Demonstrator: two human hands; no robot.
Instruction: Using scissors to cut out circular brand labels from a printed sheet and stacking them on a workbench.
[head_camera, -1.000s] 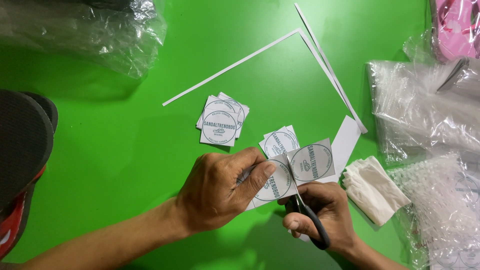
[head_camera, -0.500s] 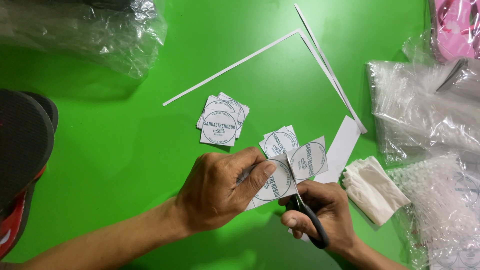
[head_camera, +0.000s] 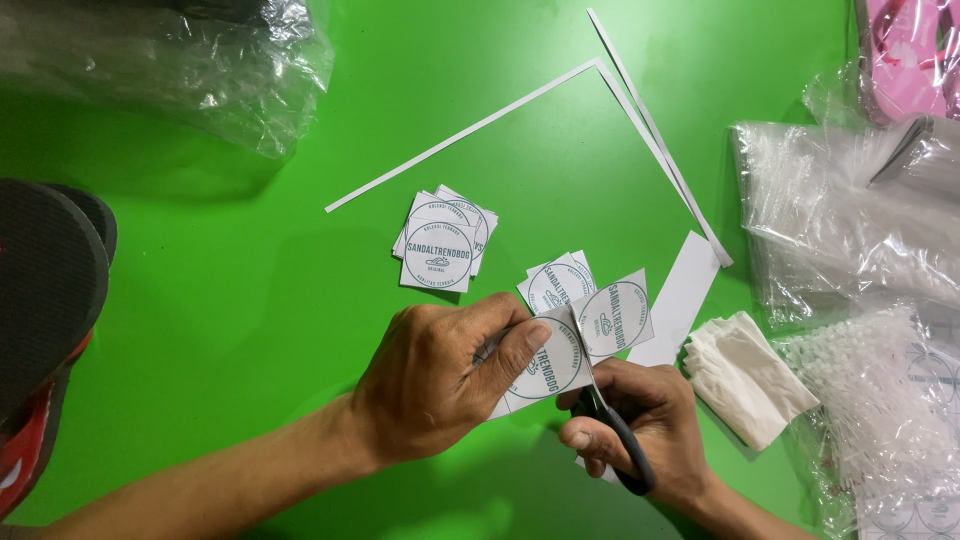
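Observation:
My left hand (head_camera: 440, 385) pinches a white paper strip of round-logo labels (head_camera: 552, 362) above the green surface. My right hand (head_camera: 640, 435) grips black-handled scissors (head_camera: 622, 440), whose blades sit in the strip between two labels. The label on the far side of the cut (head_camera: 613, 318) tilts upward. A small stack of cut square labels (head_camera: 441, 242) lies just beyond my hands, and two or three more cut labels (head_camera: 556, 280) lie right behind the strip.
Thin white paper offcuts (head_camera: 600, 120) lie across the green table (head_camera: 250, 300). A wider white strip (head_camera: 684, 290) and folded white cloth (head_camera: 745, 375) sit right. Clear plastic bags (head_camera: 850, 220) fill the right side, another bag (head_camera: 170, 60) top left. Dark flip-flops (head_camera: 45, 290) lie left, pink ones (head_camera: 905, 55) top right.
The scissors have cut further into the strip, and the outer label has swung up and away from the one under my left thumb. Both hands stay in place.

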